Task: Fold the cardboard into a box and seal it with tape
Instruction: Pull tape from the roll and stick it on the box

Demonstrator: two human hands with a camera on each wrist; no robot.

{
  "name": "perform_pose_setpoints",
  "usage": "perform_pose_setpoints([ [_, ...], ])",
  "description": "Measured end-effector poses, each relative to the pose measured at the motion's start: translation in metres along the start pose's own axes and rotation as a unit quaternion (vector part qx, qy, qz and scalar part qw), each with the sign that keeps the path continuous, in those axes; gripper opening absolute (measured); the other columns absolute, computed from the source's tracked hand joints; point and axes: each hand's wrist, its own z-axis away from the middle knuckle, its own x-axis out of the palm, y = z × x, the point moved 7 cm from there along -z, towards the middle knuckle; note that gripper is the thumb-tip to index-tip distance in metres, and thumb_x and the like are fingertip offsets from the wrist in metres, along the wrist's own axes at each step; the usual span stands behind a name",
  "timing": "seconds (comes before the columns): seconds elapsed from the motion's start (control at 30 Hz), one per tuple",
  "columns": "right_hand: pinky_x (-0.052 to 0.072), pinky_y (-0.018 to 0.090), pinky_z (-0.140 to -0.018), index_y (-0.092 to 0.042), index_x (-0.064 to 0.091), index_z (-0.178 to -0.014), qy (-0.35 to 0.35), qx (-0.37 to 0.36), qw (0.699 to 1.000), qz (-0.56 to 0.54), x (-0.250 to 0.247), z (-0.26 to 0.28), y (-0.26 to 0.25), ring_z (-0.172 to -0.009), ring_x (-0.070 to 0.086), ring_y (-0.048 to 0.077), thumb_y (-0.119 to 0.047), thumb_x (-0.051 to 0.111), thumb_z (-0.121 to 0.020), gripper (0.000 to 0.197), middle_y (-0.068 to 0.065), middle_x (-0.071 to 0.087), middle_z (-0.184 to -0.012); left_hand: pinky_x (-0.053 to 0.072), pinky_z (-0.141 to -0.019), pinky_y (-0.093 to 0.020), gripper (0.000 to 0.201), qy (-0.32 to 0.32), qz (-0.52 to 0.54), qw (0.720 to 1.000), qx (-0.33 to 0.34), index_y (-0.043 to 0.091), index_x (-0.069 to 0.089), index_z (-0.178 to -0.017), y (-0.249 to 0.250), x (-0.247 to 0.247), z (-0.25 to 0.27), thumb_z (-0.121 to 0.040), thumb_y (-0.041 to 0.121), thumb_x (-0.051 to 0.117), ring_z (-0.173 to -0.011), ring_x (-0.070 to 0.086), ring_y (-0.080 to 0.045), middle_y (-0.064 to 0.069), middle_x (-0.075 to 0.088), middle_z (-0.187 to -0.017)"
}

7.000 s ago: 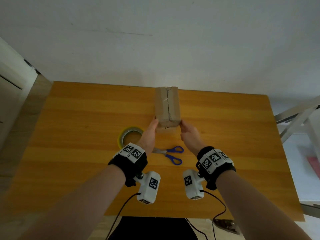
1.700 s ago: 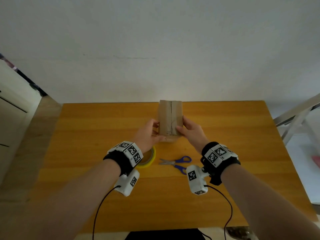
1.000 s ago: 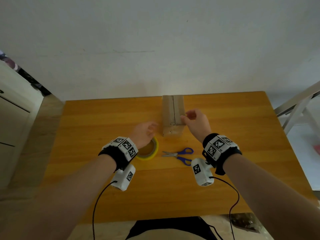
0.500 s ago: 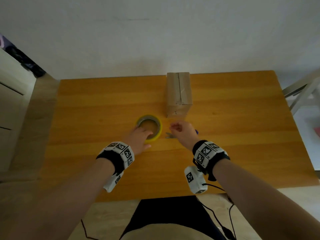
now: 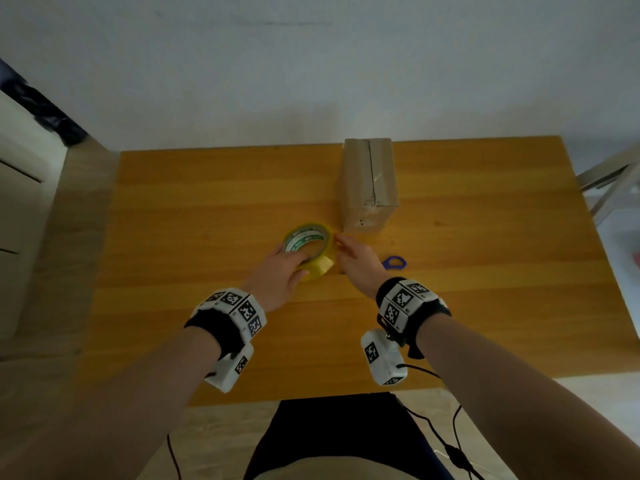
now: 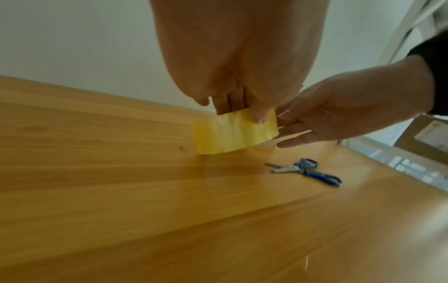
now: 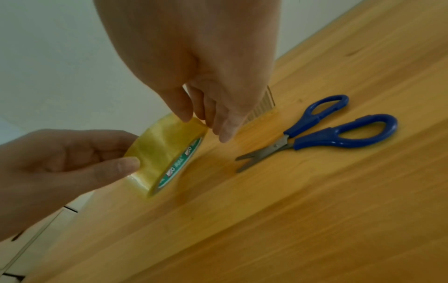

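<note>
The tape roll (image 7: 162,151) is tilted up off the bench (image 5: 180,216) — left hand (image 5: 280,271) fingers clamped through its core, right hand (image 5: 356,261) fingertips pinching its far rim. The box (image 5: 369,181) stands just behind; scissors (image 7: 320,132) lie to the right.

1. The box (image 5: 369,181) stands at the far edge of the table (image 5: 173,209), right of the middle.
2. The scissors (image 7: 320,132) lie near the tape roll (image 5: 309,249), on its right.
3. The table's left side and near edge are bare wood, open to pass.
</note>
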Motion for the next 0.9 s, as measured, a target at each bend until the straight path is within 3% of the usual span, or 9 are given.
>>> perform_pose_setpoints([
  [0.07,0.041,0.042,-0.106,-0.014,0.034,-0.145,0.013,-0.011,1.0,-0.018,-0.005,0.003,-0.011,-0.132,0.043,0.024,-0.012,0.037,-0.1,0.045,0.008,0.041,-0.147,0.038,-0.103,-0.037,0.036,-0.002,0.043,0.999,-0.006,0.009,0.05,-0.13,0.001,-0.006,0.003,-0.096,0.021,0.045,-0.123,0.046,-0.027,-0.013,0.052,-0.133],
  [0.13,0.042,0.044,-0.106,-0.017,0.035,-0.145,0.014,-0.025,0.999,-0.025,-0.009,0.008,-0.021,-0.132,0.043,0.023,-0.014,0.037,-0.1,0.045,0.005,0.04,-0.148,0.045,-0.092,-0.033,0.038,-0.009,0.064,0.998,-0.017,0.01,0.048,-0.131,0.001,-0.012,0.004,-0.096,0.024,0.045,-0.115,0.052,-0.026,-0.013,0.052,-0.131],
  [0.27,0.036,0.026,-0.105,-0.022,0.038,-0.144,0.032,-0.091,0.994,0.045,-0.02,0.019,-0.048,-0.134,0.04,0.018,-0.017,0.039,-0.1,0.044,0.0,0.042,-0.147,0.045,-0.081,-0.027,0.036,0.009,0.1,0.995,-0.028,0.006,0.049,-0.129,0.008,-0.034,0.002,-0.096,0.022,0.046,-0.103,0.059,-0.024,-0.012,0.059,-0.123],
  [0.4,0.034,0.029,-0.11,-0.016,0.044,-0.14,0.061,-0.156,0.982,0.088,-0.029,0.028,-0.074,-0.134,0.041,0.018,-0.017,0.041,-0.1,0.04,0.003,0.045,-0.145,0.044,-0.081,-0.024,0.034,0.037,0.118,0.992,-0.022,0.006,0.053,-0.125,0.02,-0.057,0.003,-0.096,0.024,0.047,-0.1,0.059,-0.021,-0.009,0.062,-0.117],
  [0.5,0.041,0.023,-0.095,-0.013,0.054,-0.131,0.107,-0.199,0.968,0.11,-0.041,0.03,-0.089,-0.12,0.053,0.019,-0.017,0.042,-0.099,0.034,0.004,0.057,-0.132,0.044,-0.079,-0.026,0.029,0.043,0.143,0.989,-0.008,0.005,0.056,-0.12,0.028,-0.07,0.005,-0.096,0.018,0.048,-0.091,0.057,-0.017,-0.007,0.063,-0.108],
  [0.57,0.04,0.02,-0.086,-0.013,0.057,-0.127,0.121,-0.21,0.964,0.106,-0.048,0.029,-0.096,-0.112,0.055,0.019,-0.017,0.041,-0.099,0.032,0.004,0.06,-0.124,0.047,-0.082,-0.029,0.03,0.038,0.132,0.991,0.0,0.006,0.056,-0.122,0.032,-0.077,0.007,-0.095,0.017,0.049,-0.095,0.059,-0.018,-0.006,0.062,-0.111],
  [0.73,0.041,0.024,-0.078,-0.019,0.065,-0.115,0.085,-0.224,0.963,0.127,-0.057,0.025,-0.105,-0.093,0.055,0.02,-0.017,0.046,-0.097,0.026,0.006,0.054,-0.109,0.043,-0.084,-0.025,0.037,0.026,0.076,0.997,-0.012,0.011,0.051,-0.131,0.04,-0.099,0.012,-0.095,0.017,0.049,-0.105,0.058,-0.019,-0.004,0.059,-0.124],
  [0.9,0.048,0.029,-0.085,-0.016,0.07,-0.099,0.076,-0.228,0.964,0.118,-0.069,0.029,-0.108,-0.095,0.057,0.017,-0.016,0.056,-0.092,0.015,0.004,0.063,-0.105,0.035,-0.09,-0.018,0.039,-0.019,0.105,0.993,-0.044,0.012,0.047,-0.135,0.045,-0.11,0.008,-0.097,0.015,0.046,-0.122,0.048,-0.017,-0.003,0.052,-0.135],
])
